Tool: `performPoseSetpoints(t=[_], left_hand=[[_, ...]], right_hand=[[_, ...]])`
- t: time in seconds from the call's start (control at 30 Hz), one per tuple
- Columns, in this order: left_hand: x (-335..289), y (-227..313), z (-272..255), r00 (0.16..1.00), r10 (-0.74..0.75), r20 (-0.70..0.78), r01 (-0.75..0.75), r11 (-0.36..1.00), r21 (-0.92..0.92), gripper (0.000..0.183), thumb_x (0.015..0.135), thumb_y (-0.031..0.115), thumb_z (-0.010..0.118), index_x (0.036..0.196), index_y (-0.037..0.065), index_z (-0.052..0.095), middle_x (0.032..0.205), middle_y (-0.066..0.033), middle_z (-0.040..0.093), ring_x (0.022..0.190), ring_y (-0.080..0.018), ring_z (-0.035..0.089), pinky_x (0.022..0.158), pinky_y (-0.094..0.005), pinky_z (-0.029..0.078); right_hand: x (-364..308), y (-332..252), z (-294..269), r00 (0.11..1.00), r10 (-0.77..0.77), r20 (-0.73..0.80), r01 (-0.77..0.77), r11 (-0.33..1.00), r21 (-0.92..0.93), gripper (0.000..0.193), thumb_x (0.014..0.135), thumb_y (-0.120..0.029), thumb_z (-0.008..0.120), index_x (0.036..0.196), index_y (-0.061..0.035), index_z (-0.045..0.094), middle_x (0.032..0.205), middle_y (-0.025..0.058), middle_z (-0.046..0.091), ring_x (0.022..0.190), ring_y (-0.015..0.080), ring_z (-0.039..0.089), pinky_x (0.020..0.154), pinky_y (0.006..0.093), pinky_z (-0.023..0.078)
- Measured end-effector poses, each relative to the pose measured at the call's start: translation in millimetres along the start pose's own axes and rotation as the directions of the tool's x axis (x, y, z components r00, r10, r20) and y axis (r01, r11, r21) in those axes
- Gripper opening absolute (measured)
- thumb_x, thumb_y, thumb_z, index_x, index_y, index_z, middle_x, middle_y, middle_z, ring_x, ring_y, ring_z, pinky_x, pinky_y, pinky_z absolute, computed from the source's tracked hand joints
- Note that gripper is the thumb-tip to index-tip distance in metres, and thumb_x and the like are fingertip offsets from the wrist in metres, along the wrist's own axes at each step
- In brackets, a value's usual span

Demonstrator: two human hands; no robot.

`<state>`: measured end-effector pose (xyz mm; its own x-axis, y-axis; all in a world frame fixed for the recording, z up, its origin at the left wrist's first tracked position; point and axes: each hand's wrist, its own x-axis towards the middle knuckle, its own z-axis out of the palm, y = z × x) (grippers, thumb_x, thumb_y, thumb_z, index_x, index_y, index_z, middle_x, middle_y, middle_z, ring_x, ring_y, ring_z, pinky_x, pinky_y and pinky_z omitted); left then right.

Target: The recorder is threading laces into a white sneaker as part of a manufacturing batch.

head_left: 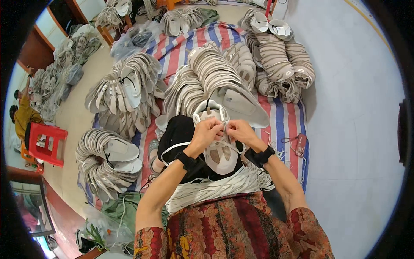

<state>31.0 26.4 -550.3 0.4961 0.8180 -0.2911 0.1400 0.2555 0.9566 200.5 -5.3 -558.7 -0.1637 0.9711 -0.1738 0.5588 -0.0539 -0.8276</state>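
A beige and white shoe upper [221, 159] rests on my lap, toe toward me, over black cloth [179, 131]. My left hand [208, 131] and my right hand [241, 131] meet over its eyelet area, both closed in a pinch on the white shoelace [174, 146]. One loose length of lace hangs to the left of the upper; another runs out beneath my right hand. The fingertips hide the exact holes. Across my lap, nearer me, lies a bundle of white laces [215, 188].
Stacks of nested uppers [220, 71] stand ahead on a striped sheet [172, 45], with more bundles [108, 159] at left and others [276, 56] at far right. A red phone-like object [300, 144] lies at right. A red stool [47, 143] and a person [25, 114] are far left.
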Motion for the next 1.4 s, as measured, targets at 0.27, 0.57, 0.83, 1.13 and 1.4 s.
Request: performPoseSetpoints(t=[0.27,0.57,0.83,1.13,1.4], left_hand=[[-33,-15,-41,0.914,0.061,-0.402,-0.130,0.981,-0.145,0.013,0.080,0.007,0.056,0.087,-0.003,0.060,0.071,-0.0087,0.062,0.057,-0.0115,0.059,0.047,-0.0219,0.049],[-47,-31,-40,0.981,-0.118,-0.153,0.130,0.989,0.071,0.015,0.082,0.012,0.053,0.083,-0.002,0.057,0.065,-0.0049,0.058,0.052,-0.0112,0.058,0.043,-0.0214,0.046],[-41,-23,-47,0.974,-0.206,-0.092,0.205,0.979,-0.018,0.017,0.078,0.012,0.052,0.072,-0.003,0.056,0.059,-0.0075,0.057,0.047,-0.0141,0.057,0.038,-0.0238,0.045],[-44,-14,-41,0.929,0.327,-0.176,-0.137,0.741,0.658,0.022,0.070,0.010,0.064,0.088,0.001,0.055,0.077,-0.0089,0.052,0.067,-0.0204,0.056,0.055,-0.0296,0.046],[-24,-7,-65,0.818,0.521,0.246,-0.503,0.437,0.746,0.038,0.057,0.010,0.074,0.090,0.009,0.054,0.089,-0.0089,0.043,0.085,-0.0271,0.043,0.076,-0.0335,0.038]], right_hand=[[-1,-25,-2,0.829,-0.492,-0.265,0.391,0.849,-0.355,0.012,0.068,-0.011,0.063,0.076,-0.0029,0.058,0.079,0.0097,0.057,0.084,0.0255,0.054,0.072,0.0333,0.043],[15,-36,35,0.759,-0.651,0.015,0.623,0.719,-0.308,0.008,0.069,-0.007,0.059,0.073,-0.0009,0.060,0.106,0.0132,0.047,0.106,0.0308,0.042,0.091,0.0368,0.034],[14,-33,35,0.794,-0.604,0.060,0.588,0.741,-0.324,0.019,0.064,-0.005,0.063,0.083,-0.0048,0.063,0.120,0.0153,0.042,0.112,0.0328,0.038,0.094,0.0396,0.032],[12,-34,42,0.749,-0.663,-0.023,0.639,0.730,-0.242,0.015,0.068,0.000,0.056,0.083,0.0024,0.061,0.117,0.0174,0.044,0.109,0.0336,0.041,0.091,0.0380,0.035],[18,-35,51,0.809,-0.587,-0.031,0.559,0.785,-0.266,0.010,0.069,-0.002,0.057,0.078,0.0029,0.058,0.117,0.0186,0.044,0.107,0.0334,0.042,0.092,0.0385,0.033]])
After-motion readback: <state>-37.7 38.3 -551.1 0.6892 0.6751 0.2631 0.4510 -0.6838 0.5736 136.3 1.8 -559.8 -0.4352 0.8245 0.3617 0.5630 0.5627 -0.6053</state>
